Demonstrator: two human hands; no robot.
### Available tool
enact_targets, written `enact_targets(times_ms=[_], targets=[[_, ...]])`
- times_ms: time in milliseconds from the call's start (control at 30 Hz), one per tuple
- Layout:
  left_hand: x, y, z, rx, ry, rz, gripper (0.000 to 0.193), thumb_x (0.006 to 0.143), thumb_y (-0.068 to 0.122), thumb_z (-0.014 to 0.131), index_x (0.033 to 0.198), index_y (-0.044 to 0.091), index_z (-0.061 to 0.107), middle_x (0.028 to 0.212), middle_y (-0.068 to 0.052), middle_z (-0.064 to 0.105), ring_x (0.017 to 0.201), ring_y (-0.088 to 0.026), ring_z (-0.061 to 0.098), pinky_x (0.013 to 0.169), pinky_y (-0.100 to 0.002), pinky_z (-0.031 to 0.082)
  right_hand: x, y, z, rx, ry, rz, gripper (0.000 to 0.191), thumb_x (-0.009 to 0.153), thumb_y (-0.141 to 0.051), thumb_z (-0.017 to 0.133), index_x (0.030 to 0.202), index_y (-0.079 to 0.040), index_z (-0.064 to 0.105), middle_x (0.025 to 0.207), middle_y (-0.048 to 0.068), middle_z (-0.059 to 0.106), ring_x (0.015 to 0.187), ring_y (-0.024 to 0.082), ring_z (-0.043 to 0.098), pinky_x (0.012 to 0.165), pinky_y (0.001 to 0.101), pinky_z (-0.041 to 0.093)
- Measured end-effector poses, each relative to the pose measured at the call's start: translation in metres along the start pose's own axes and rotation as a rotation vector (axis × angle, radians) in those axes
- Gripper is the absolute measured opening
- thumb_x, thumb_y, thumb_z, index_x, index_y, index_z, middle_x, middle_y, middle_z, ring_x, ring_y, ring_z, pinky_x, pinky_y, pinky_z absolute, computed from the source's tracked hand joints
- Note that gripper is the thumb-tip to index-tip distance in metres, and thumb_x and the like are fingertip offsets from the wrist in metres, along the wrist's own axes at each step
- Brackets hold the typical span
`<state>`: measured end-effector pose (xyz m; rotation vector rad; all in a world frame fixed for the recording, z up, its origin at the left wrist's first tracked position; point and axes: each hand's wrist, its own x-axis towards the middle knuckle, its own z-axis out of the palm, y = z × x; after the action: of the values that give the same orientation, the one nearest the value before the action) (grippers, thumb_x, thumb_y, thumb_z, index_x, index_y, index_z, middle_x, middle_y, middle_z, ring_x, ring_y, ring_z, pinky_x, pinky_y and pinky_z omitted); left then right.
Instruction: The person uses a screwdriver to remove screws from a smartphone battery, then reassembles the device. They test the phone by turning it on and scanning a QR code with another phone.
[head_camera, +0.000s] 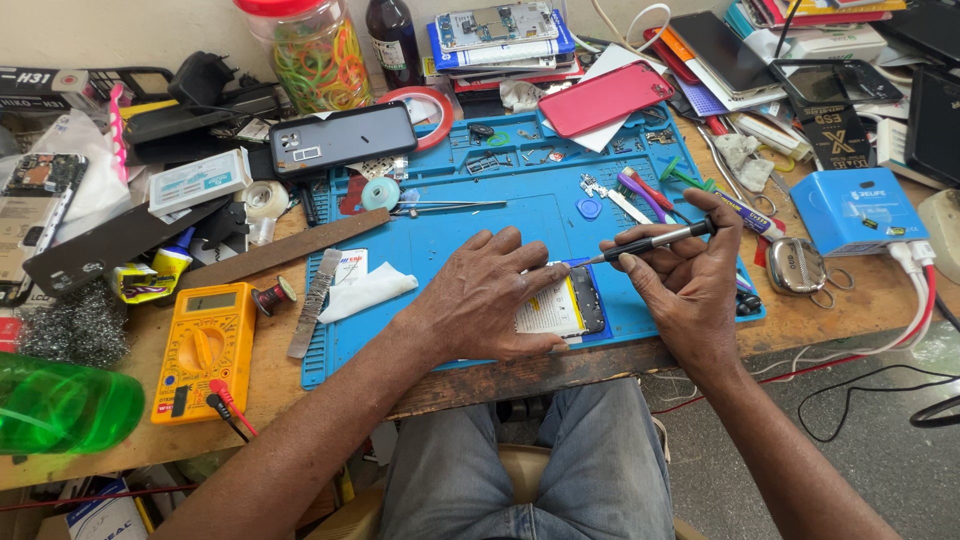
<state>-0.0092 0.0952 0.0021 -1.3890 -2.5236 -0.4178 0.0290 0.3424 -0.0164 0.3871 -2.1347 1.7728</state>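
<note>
Opened smartphone (572, 305), its back cover off and a pale battery showing beside a dark edge, lies flat on the near part of a blue silicone repair mat (470, 225) spread over a cluttered wooden workbench (850, 300). The person's left hand (487, 297) rests palm down on the phone, fingers spread and pressing it against the mat, covering most of its left portion. The right hand (690, 275) pinches a slim black-and-silver precision screwdriver (655, 240) between thumb and fingers, closed firmly around the handle, with the blue-tipped end pointing left toward the phone's upper edge, just beside the left hand's fingertips. A yellow digital multimeter (205, 345) with red and black probes sits on the bench well to the left of the mat, next to a flat metal file (314, 303) and a folded white cloth (365, 291). Further back on the mat lie a dark grey phone (342, 137) face down and a red phone back cover (605, 98); metal tweezers (450, 206) lie between them and the hands. A clear jar of coloured rubber bands (315, 50) stands at the rear, and a blue cardboard box (858, 210) sits to the right of the mat. A green translucent plastic bottle (65, 405) lies on its side at the bench's left edge.
</note>
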Motion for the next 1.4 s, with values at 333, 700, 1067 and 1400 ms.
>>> enact_targets(times_ms=[333,700,1067,1400], targets=[[-0.001,0.001,-0.001,-0.001,-0.003,-0.015,0.078,0.074,0.068,0.074,0.127,0.011,0.070,0.103,-0.005,0.064,0.096,-0.025,0.055,0.087,-0.042,0.048,-0.002,0.004,-0.001,-0.009,-0.005,-0.017,0.069,0.099,0.011,0.062,0.148,-0.009,0.018,0.120,0.022,0.067,0.118,0.031,0.073,0.103,0.0395,0.063],[-0.001,0.002,-0.007,-0.040,0.009,0.005,0.076,0.075,0.065,0.075,0.128,0.011,0.069,0.105,-0.006,0.062,0.099,-0.026,0.055,0.090,-0.043,0.047,0.017,-0.035,0.002,-0.393,-0.195,-0.141,0.073,0.090,0.007,0.069,0.150,-0.011,0.031,0.115,0.013,0.074,0.106,0.023,0.076,0.089,0.0354,0.062],[-0.003,0.001,-0.008,-0.065,0.017,0.016,0.077,0.074,0.065,0.076,0.127,0.009,0.068,0.102,-0.008,0.060,0.098,-0.028,0.054,0.088,-0.044,0.046,0.048,-0.066,0.023,-0.515,-0.302,-0.232,0.056,0.090,-0.011,0.077,0.140,-0.014,0.052,0.095,0.009,0.074,0.085,0.021,0.077,0.072,0.0346,0.062],[-0.004,0.000,-0.009,-0.081,0.024,0.035,0.078,0.074,0.062,0.077,0.130,0.008,0.065,0.103,-0.009,0.060,0.096,-0.029,0.054,0.087,-0.045,0.047,0.046,-0.056,0.018,-0.671,-0.178,-0.045,0.057,0.090,-0.018,0.083,0.140,-0.018,0.054,0.083,0.009,0.075,0.074,0.019,0.077,0.065,0.0351,0.059]])
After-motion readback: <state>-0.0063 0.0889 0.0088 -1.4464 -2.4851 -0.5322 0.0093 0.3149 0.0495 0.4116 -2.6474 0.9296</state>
